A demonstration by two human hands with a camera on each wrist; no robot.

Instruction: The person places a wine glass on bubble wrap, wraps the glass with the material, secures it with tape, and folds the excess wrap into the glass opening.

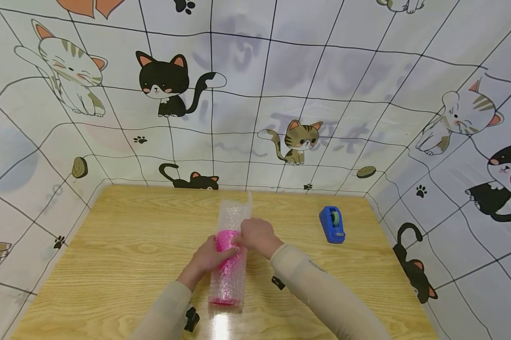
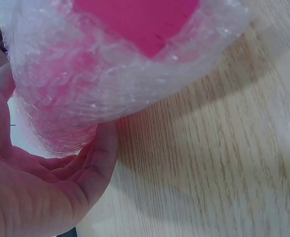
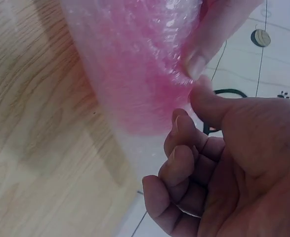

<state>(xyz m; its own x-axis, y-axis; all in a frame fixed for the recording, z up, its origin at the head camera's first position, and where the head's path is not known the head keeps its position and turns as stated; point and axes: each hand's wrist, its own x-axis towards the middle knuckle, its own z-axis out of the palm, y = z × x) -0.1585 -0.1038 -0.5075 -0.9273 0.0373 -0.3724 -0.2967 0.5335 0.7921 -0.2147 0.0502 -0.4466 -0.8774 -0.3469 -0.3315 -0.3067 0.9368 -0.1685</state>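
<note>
A bright pink cylindrical object (image 1: 226, 240) lies rolled in clear bubble wrap (image 1: 233, 212) on the table, its length running away from me. Its flat pink end (image 2: 145, 22) shows through the open end of the wrap in the left wrist view. My left hand (image 1: 207, 257) grips the roll from the left, thumb across the top and fingers (image 2: 103, 158) curled against its side. At the upper right of the roll, my right hand (image 1: 259, 234) pinches the bubble wrap between thumb and curled fingers (image 3: 177, 165). The two thumbs are close together.
A blue tape dispenser (image 1: 333, 225) with a roll of tape stands at the right on the wood-grain table (image 1: 145, 226). Behind and at both sides rises a white cloth (image 1: 238, 108) printed with cats and grid lines.
</note>
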